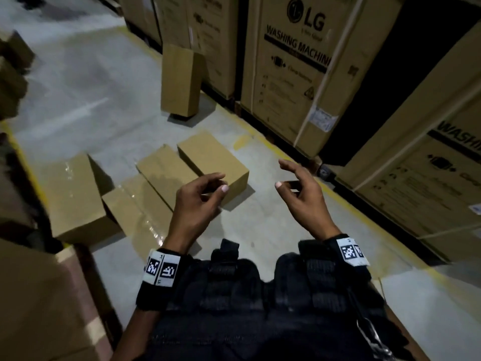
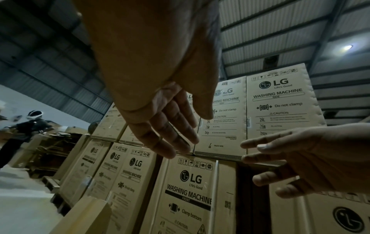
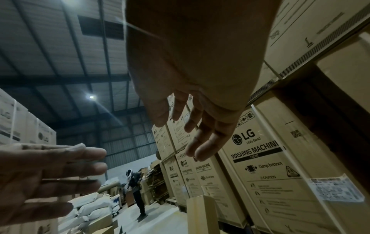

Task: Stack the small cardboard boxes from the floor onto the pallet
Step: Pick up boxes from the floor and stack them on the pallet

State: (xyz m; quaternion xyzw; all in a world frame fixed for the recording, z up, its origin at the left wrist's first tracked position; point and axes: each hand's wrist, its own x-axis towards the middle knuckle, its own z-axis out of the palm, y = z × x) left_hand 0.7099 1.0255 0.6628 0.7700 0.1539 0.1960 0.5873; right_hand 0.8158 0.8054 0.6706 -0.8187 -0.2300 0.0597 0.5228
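Observation:
Several small plain cardboard boxes lie on the grey floor in the head view: the nearest box [image 1: 208, 155], one beside it [image 1: 161, 170], a bigger one [image 1: 73, 196] to the left and a flattened one [image 1: 130, 212]. My left hand [image 1: 216, 182] hovers over the near corner of the nearest box, fingers relaxed and holding nothing. My right hand [image 1: 283, 173] is held to the right of that box, empty too, palm facing the left hand. The wrist views show the left hand [image 2: 188, 131] and right hand [image 3: 180, 134] with fingers spread. No pallet can be made out.
Tall LG washing machine cartons [image 1: 294, 74] wall off the right side behind a yellow floor line [image 1: 260, 142]. An upright carton [image 1: 181, 79] stands further ahead. More cartons [image 1: 39, 295] sit at my lower left. Another person [image 3: 136, 178] works in the distance near white sacks [image 3: 90, 204].

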